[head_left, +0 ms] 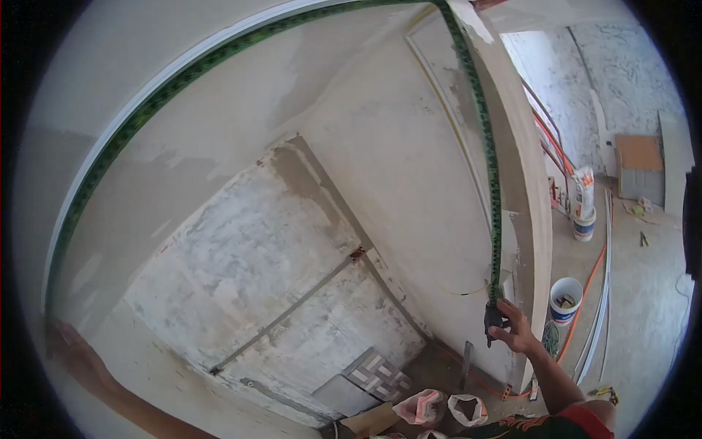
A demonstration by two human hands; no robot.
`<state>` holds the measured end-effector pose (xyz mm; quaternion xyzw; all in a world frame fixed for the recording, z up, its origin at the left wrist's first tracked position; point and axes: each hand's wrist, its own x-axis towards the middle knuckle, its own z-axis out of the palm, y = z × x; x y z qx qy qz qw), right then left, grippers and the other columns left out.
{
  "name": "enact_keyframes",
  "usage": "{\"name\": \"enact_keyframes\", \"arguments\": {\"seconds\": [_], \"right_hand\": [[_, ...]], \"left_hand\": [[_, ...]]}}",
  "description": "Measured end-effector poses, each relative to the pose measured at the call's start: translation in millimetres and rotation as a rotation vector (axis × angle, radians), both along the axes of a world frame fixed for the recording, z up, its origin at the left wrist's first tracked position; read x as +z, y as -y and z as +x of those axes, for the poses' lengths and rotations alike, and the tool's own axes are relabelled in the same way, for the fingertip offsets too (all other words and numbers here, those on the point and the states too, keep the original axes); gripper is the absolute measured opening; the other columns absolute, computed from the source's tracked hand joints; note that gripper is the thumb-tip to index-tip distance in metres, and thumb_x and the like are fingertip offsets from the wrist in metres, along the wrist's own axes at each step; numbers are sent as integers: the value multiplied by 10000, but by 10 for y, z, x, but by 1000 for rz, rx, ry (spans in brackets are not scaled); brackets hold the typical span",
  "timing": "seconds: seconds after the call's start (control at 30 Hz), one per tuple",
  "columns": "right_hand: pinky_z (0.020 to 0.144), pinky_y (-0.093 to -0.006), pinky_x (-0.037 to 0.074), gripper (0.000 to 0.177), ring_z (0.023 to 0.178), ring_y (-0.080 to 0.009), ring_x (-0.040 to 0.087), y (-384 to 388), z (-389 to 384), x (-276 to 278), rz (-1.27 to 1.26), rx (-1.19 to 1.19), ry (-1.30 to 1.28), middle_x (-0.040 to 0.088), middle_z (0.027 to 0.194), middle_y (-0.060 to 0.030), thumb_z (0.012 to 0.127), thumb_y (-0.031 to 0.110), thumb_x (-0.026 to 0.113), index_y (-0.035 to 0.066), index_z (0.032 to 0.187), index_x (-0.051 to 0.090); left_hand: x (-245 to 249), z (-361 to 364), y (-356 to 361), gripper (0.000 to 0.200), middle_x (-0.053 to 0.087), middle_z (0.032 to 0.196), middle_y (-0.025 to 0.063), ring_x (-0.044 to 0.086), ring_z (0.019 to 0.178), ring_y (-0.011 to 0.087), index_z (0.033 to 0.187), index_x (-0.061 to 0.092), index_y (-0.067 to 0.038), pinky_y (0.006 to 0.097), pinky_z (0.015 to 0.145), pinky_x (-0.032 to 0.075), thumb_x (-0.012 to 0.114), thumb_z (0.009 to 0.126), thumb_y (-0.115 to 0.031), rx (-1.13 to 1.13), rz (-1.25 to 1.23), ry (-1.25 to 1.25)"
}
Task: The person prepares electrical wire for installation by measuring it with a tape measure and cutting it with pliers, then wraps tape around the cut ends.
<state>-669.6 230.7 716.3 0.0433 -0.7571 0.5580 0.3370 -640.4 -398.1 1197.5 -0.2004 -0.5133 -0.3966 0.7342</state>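
On the right, my right hand [514, 329] is closed around a small black tool [494, 319], whose exact kind I cannot make out. The tool is at the lower end of a dark-patterned green strip [491, 168], which runs up the wall's edge, turns at the top corner and curves down to the left. Along its left part a white trim [139, 102] borders it. My left hand [79, 357] is at the far left, near the strip's lower left end. Its fingers are blurred and dim, so contact and grip cannot be told.
Below lie open bags [422, 407] and patterned tiles [376, 374] by the patched wall [241, 241]. Right of the wall edge are a white bucket [565, 296], an orange hose [583, 307], long pale strips [604, 293] and a sack on another bucket [583, 228].
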Motion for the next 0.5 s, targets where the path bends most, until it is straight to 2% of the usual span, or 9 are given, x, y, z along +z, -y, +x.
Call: {"name": "enact_keyframes", "arguments": {"seconds": [0.03,0.07,0.13,0.2,0.23,0.33,0.5], "right_hand": [[773,-348,529,754,1049,-262,551,-14,18,-3,3,16,16,501,1172,-195,758,317,738,-116,1291,427],[772,-349,531,756,1040,-261,553,-45,41,74,5,33,33,502,1167,-195,754,314,741,-122,1286,427],[764,-354,534,747,1001,-255,557,-80,99,233,-26,62,70,510,1132,-187,743,305,746,-127,1269,437],[758,-354,534,745,990,-253,557,-123,125,302,-14,56,62,513,1118,-183,743,313,745,-119,1269,443],[756,-354,534,744,984,-252,557,-146,131,329,-8,53,57,515,1111,-182,743,317,744,-115,1270,446],[763,-355,534,741,989,-253,558,-199,153,425,-58,88,66,515,1111,-181,743,325,743,-116,1261,450],[764,-348,529,710,980,-244,557,-259,128,451,-149,29,31,509,1061,-165,738,340,736,-114,1218,475]], "left_hand": [[-2,5,23,450,450,1338,193,427,1265,242,1335,389,48,337,1111,333,430,997,-246,185,-17,26],[-9,-16,177,457,450,1367,174,424,1277,258,1367,388,-6,344,1097,333,385,1009,-291,261,-51,25],[41,-26,106,472,401,1415,171,386,1309,276,1397,357,-27,352,1103,309,353,1018,-309,344,-30,48],[4,110,-487,490,304,1455,201,314,1349,278,1394,296,39,357,1142,264,377,1011,-254,361,83,99],[9,99,-525,477,320,1438,199,327,1333,279,1382,311,35,360,1132,272,377,1010,-255,336,107,76],[58,51,-324,442,368,1386,194,368,1285,283,1346,356,24,366,1102,298,379,1007,-259,102,91,3],[214,27,233,394,448,1300,185,436,1206,290,1285,431,6,377,1053,342,382,1003,-265,-628,62,-124]]}}
